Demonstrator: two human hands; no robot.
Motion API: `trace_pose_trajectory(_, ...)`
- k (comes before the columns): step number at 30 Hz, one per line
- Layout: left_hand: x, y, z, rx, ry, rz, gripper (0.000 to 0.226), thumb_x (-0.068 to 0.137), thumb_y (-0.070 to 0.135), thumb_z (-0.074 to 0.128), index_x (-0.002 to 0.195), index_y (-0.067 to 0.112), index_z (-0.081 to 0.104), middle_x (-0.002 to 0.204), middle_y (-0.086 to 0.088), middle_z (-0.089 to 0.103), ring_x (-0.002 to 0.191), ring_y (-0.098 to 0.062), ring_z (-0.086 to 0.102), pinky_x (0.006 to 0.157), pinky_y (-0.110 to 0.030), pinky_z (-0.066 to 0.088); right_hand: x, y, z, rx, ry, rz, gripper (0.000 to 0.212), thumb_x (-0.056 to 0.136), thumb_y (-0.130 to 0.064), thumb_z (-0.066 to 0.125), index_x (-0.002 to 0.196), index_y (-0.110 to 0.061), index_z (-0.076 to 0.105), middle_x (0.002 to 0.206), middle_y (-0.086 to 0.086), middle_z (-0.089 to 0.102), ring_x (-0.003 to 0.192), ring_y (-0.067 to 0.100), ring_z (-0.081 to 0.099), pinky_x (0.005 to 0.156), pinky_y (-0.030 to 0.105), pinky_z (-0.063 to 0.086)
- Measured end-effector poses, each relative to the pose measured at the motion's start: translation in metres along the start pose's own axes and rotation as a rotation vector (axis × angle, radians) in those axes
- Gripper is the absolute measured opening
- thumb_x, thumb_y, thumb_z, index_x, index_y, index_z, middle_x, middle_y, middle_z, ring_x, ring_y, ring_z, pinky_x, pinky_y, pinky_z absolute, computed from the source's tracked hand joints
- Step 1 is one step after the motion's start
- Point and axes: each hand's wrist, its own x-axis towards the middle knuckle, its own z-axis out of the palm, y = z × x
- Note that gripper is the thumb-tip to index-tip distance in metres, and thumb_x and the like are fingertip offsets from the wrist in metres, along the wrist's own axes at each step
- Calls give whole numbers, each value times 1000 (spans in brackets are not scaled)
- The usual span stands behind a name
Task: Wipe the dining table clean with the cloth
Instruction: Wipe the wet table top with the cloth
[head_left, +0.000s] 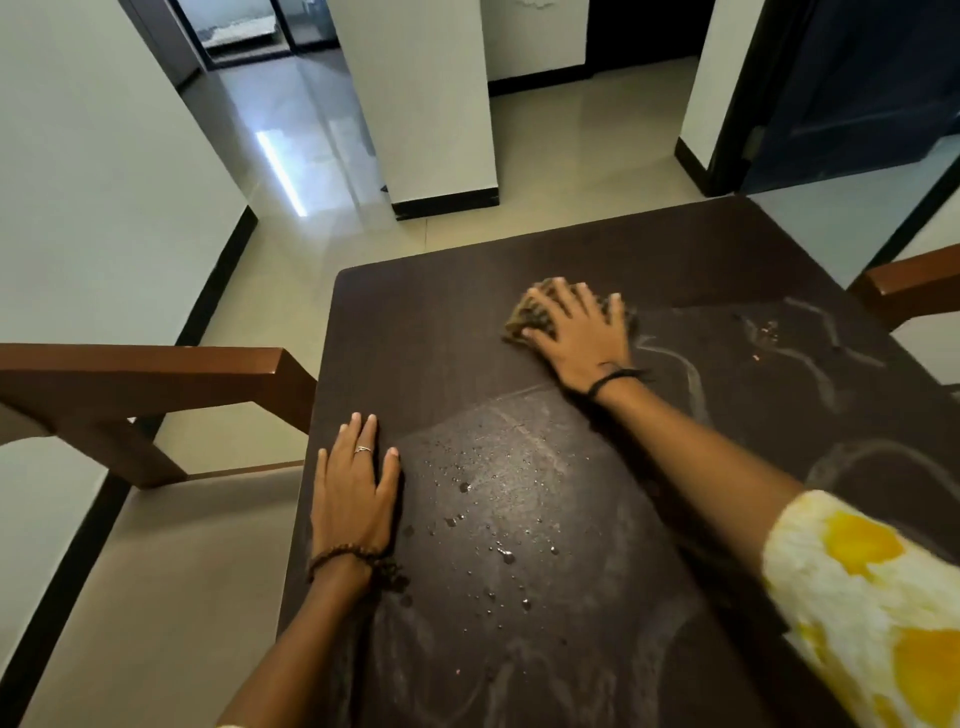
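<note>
The dark brown dining table (426, 332) fills the lower right of the head view. A bunched yellowish-brown cloth (522, 317) lies near the table's far middle, and my right hand (576, 332) presses flat on it with fingers spread. My left hand (356, 488) rests flat on the table near its left edge, fingers straight, holding nothing. Water droplets (498, 540) dot the surface between my arms. Pale smear streaks (691, 374) and a few crumbs (766, 330) mark the right part.
A wooden chair (156, 374) with a beige seat stands against the table's left side. Another chair back (914, 286) pokes in at the right edge. Beyond the table are a tiled floor, a white pillar (431, 104) and a dark door.
</note>
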Motion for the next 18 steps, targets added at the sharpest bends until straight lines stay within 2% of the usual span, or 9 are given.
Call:
trace_pose_trajectory(4,-2,2,-2,-85,47,19,52,95,29,42,142,12,26,148,-10,28,138,-23,20,111,-36,6,-13,81,-20,-19,42,255,57,94,-54,32,146,-34,20,157,-2,13,143,24,9,113,54,1)
trace_pose_trajectory(8,-9,11,-7,-157,125,152,56,91,31,42,141,11,28,144,-10,33,135,-27,26,109,-37,10,-26,81,-20,-42,84,327,57,94,-54,31,146,-34,20,157,-1,13,143,25,8,112,55,-1)
trace_pose_trajectory(11,-13,23,1,-161,113,224,52,93,18,48,141,11,29,145,-11,32,135,-27,26,110,-40,12,-33,54,-16,-55,87,250,57,94,-55,30,146,-35,20,157,-1,12,143,25,8,112,55,0)
trace_pose_trajectory(13,-18,45,12,-217,122,190,52,93,15,47,141,14,26,147,-8,28,136,-18,19,111,-39,12,-40,34,-11,-60,70,136,57,94,-57,29,146,-36,19,157,-1,11,143,24,8,111,55,-1)
trace_pose_trajectory(18,-37,131,44,-365,102,173,56,92,30,33,144,18,16,145,12,7,135,-1,2,111,-22,1,-56,17,-7,-39,4,-161,58,94,-57,28,147,-37,16,157,-3,9,144,22,7,111,54,-4)
